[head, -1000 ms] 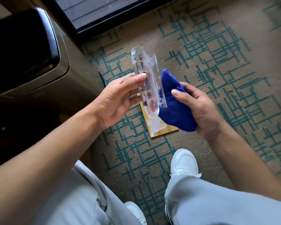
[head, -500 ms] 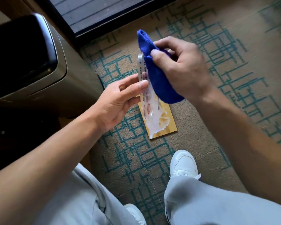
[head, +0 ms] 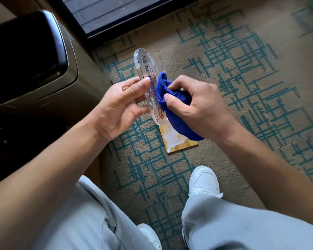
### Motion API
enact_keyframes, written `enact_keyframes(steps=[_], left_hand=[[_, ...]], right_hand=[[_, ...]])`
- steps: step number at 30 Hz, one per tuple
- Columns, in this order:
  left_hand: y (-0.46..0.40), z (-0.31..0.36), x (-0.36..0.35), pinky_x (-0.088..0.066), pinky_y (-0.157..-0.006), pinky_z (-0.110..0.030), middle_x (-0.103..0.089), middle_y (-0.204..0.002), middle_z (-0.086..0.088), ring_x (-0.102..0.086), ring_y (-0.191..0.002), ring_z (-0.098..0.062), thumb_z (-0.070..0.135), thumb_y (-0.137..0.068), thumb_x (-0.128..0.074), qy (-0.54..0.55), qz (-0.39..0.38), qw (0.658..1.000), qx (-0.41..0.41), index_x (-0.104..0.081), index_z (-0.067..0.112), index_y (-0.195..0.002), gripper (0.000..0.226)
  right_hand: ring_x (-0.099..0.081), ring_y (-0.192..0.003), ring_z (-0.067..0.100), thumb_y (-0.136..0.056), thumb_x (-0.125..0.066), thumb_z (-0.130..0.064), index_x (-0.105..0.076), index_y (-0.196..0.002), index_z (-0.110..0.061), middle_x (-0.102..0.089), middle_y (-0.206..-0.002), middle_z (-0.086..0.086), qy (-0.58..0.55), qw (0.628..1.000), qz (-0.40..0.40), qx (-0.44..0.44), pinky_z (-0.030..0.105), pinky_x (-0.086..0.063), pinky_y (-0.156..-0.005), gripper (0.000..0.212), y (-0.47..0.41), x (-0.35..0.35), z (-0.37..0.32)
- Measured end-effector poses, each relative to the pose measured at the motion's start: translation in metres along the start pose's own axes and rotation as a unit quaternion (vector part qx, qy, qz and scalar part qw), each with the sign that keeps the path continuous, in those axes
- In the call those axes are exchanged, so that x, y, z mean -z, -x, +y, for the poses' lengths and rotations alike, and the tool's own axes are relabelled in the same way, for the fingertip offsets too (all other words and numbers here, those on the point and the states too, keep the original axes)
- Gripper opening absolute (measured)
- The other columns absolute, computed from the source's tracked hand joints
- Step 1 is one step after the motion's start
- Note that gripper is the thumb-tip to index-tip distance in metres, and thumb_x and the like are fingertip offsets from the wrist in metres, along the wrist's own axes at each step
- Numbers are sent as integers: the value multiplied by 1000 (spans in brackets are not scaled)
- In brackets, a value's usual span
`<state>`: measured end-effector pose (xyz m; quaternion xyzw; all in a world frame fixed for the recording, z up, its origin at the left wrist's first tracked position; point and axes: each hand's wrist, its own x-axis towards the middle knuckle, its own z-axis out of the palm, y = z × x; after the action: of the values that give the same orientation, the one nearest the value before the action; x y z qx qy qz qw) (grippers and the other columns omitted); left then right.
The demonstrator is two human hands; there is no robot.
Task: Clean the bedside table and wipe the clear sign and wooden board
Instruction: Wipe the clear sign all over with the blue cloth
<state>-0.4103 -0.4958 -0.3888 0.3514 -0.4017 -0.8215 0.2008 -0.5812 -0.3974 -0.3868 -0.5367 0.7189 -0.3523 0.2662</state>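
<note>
The left hand (head: 119, 105) pinches the clear sign (head: 148, 83) upright by its edge while the right hand (head: 197, 107) grips a bunched blue cloth (head: 172, 109) against its face, above the wooden board (head: 179, 144) on the carpet (head: 242, 78).

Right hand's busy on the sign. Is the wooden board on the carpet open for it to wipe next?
Probably yes. The wooden board lies flat on the carpet just below the right hand, with nothing on it. That hand already grips the blue cloth; the person would only need to reach down.
</note>
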Motion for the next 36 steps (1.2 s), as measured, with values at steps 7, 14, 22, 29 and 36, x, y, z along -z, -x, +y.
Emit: enact_keyframes(steps=[7, 14, 22, 29, 36], left_hand=[[-5, 3, 10, -45, -109, -60, -51, -144, -32, -44, -141, -47, 26, -78, -80, 22, 11, 1000, 5, -50, -10, -139, 77], [-13, 8, 12, -42, -113, -56, -63, -129, -18, -55, -129, -34, 27, -73, -87, 34, -35, 999, 4, -56, -2, -136, 75], [-9, -5, 13, -44, -111, -55, -59, -133, -27, -54, -124, -36, 35, -74, -86, -7, -49, 998, 47, -58, -4, -135, 78], [-10, -11, 6, -51, -104, -44, -61, -130, -21, -59, -117, -29, 20, -91, -67, -54, -45, 997, 43, -52, -4, -141, 57], [-10, -16, 7, -49, -106, -54, -69, -118, -11, -65, -109, -21, 18, -88, -70, -63, -22, 997, 25, -60, 1, -135, 51]], right_hand=[[-57, -63, 5, -84, -72, -41, -67, -88, -31, -64, -69, -12, -6, 998, -49, -35, 22, -44, -61, 11, 19, -6, 19], [-56, -67, 4, -87, -72, -35, -70, -78, -20, -66, -71, -12, -118, 983, -89, -112, 22, -41, -63, 18, 23, 10, 50], [-57, -69, 4, -87, -72, -30, -71, -92, -19, -64, -75, -12, -156, 987, 24, -33, 19, -45, -65, 13, -17, 29, 26], [-71, -92, 9, -87, -65, -40, -75, -113, -32, -77, -98, -12, 19, 995, 94, 12, 35, -57, -82, 29, -38, 10, -6], [-71, -94, 21, -90, -61, -44, -72, -120, -29, -77, -103, -4, 87, 990, 111, 0, 40, -56, -81, 35, -27, -9, -8]])
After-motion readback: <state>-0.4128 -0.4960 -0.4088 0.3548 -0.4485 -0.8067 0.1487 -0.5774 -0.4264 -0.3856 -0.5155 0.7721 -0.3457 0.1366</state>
